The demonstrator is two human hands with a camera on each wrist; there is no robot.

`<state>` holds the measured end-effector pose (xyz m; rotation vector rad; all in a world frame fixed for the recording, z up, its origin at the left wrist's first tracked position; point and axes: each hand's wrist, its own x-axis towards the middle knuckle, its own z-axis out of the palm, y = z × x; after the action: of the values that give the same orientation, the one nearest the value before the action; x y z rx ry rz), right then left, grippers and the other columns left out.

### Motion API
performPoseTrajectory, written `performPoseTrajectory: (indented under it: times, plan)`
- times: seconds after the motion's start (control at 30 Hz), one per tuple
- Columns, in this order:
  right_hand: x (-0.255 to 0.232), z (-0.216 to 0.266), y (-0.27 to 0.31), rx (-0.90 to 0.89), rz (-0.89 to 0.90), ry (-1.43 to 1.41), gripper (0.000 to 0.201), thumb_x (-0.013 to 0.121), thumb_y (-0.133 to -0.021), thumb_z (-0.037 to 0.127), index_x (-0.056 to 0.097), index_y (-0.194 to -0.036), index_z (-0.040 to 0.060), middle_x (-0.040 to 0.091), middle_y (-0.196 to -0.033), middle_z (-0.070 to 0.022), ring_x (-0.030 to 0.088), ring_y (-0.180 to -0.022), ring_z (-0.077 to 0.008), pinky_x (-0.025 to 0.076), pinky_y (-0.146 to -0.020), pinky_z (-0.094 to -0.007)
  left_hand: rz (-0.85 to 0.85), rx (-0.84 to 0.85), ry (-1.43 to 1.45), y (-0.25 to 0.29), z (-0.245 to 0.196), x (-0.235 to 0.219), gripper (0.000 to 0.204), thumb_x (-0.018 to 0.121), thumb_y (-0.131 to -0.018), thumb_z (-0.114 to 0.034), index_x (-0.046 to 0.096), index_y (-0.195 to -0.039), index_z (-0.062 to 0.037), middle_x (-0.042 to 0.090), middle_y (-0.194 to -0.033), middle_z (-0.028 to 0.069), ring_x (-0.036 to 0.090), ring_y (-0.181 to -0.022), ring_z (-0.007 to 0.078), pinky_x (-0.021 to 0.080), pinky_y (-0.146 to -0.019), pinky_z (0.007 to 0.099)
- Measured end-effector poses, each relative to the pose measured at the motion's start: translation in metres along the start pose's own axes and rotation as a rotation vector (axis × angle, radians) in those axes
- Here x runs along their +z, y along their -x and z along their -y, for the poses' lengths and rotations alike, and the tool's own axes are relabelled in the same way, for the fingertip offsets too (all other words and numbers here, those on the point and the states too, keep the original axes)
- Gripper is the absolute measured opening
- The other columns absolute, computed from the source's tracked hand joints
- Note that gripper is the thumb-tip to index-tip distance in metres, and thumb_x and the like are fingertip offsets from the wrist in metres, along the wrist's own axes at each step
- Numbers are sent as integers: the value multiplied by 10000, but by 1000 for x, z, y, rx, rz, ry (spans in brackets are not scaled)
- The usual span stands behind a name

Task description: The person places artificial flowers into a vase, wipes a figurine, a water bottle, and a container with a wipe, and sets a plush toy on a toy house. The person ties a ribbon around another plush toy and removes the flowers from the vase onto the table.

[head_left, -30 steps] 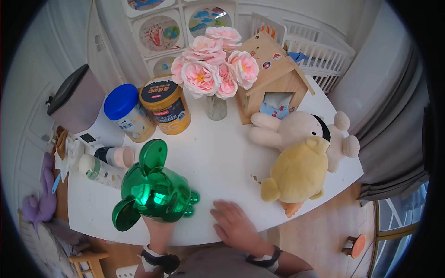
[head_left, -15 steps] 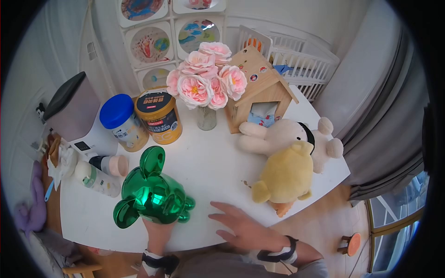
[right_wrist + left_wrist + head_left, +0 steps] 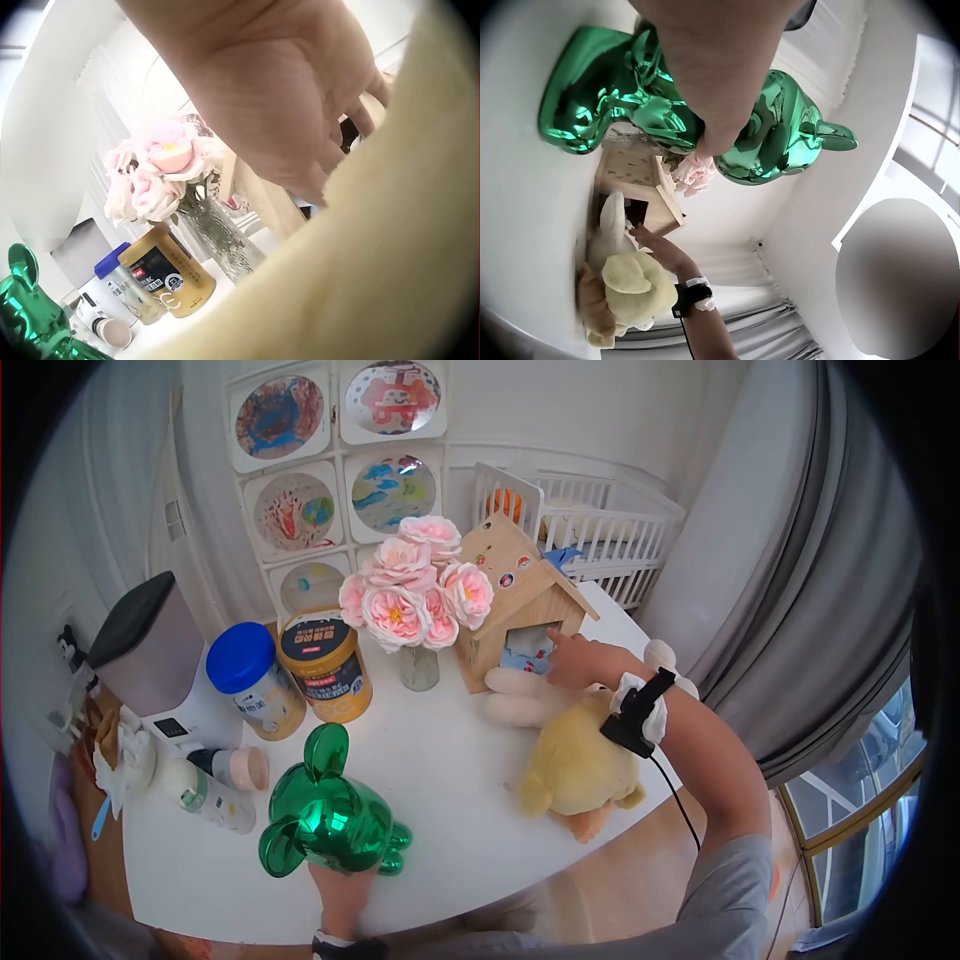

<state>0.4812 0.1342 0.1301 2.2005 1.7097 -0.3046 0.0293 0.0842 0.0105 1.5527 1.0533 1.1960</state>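
The shiny green figure (image 3: 330,815) stands at the table's near left, and my left hand (image 3: 343,895) grips it from behind, around its neck in the left wrist view (image 3: 724,82). My right hand (image 3: 590,662) reaches over the plush toys to the opening of the wooden house (image 3: 520,595); its fingers are loosely extended at the front of the opening, where a white and blue patterned packet (image 3: 527,650) shows. Whether the fingertips touch the packet is unclear. Under the right forearm lie a yellow plush (image 3: 585,760) and a cream plush (image 3: 520,698).
Pink flowers in a glass vase (image 3: 420,668) stand left of the house. A gold tub (image 3: 330,670), a blue-lidded jar (image 3: 258,685), a grey and white appliance (image 3: 150,650) and bottles (image 3: 215,800) line the left side of the white table (image 3: 430,790).
My right hand has left the table's near edge and moved forward and right to the house. The head view has tilted up. My left hand still grips the green figure.
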Motion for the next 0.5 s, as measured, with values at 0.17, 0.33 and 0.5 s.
performPoseTrajectory:
  times: [0.17, 0.33, 0.5]
  plan:
    - [7, 1, -25, -46, 72, 65, 544, 505, -907, 380, 606, -1309, 28, 244, -1569, -267, 486, -1284, -441, 422, -1062, -471, 11, 38, -70, -1, -2, 0, 487, 843, -680, -128, 630, -1111, -47, 684, -1024, 82, 648, -939, 228, 498, -853, 377]
    - [-3, -4, -23, -10, 19, 6, 502, 522, -891, 348, 665, -1206, -16, 446, -1455, -260, 587, -1168, -433, 467, -1001, -460, -30, 50, -55, -1, 0, 4, 461, 843, -673, -144, 646, -1079, -57, 684, -1005, 80, 647, -922, 240, 493, -847, 385]
    - [-27, 0, -11, -27, 1, -99, 426, 589, -907, 271, 643, -1144, -80, 659, -1094, -273, 632, -1067, -393, 495, -921, -439, -14, 0, 19, -1, -7, 2, 450, 847, -666, -106, 648, -1064, -38, 688, -993, 76, 652, -928, 218, 505, -842, 374]
